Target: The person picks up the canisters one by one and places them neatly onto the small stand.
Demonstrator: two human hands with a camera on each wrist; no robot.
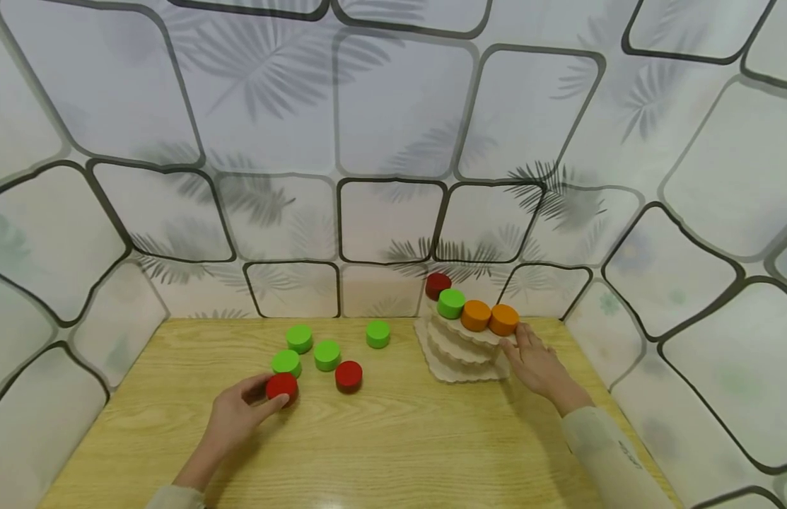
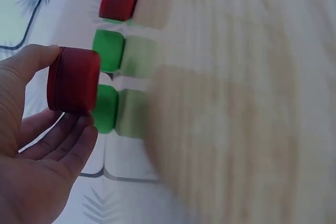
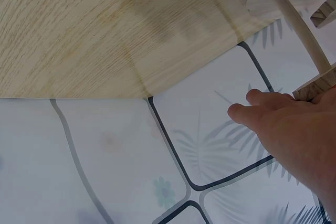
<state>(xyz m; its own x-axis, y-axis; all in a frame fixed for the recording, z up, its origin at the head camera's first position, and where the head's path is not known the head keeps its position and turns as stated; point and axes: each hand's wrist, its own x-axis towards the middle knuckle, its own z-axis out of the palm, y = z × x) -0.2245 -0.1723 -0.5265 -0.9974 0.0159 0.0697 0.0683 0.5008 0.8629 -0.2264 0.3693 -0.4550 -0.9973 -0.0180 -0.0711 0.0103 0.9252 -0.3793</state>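
Note:
A red round block point(image 1: 282, 389) is pinched between the thumb and fingers of my left hand point(image 1: 235, 416). The left wrist view shows the same red block point(image 2: 76, 81) raised off the table. Several green round blocks point(image 1: 327, 355) and another red block point(image 1: 348, 377) lie around it. On the right stands a tiered wooden stand point(image 1: 459, 360) with scalloped edges. A red, a green and two orange blocks point(image 1: 476, 315) line its upper part. My right hand point(image 1: 539, 364) touches the stand's top tier at its right edge, fingers extended; the right wrist view partly hides this contact.
The wood-grain table point(image 1: 393, 445) ends at a patterned backdrop point(image 1: 393, 219) that rises behind it and along both sides. One green block point(image 1: 377, 334) lies apart, between the left group and the stand.

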